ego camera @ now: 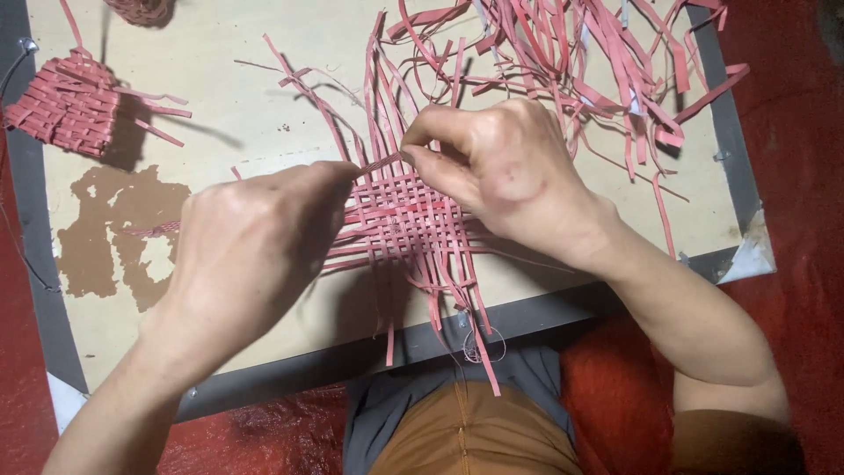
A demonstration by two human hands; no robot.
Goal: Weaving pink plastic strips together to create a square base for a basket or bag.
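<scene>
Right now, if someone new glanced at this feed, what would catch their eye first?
First, the two hands meeting mid-board: the left hand and right hand pinch one pink strip over a half-woven pink mat. Next, the tangle of loose pink strips at the board's far right. Then a finished woven piece at the far left edge of the pale, worn board.
</scene>
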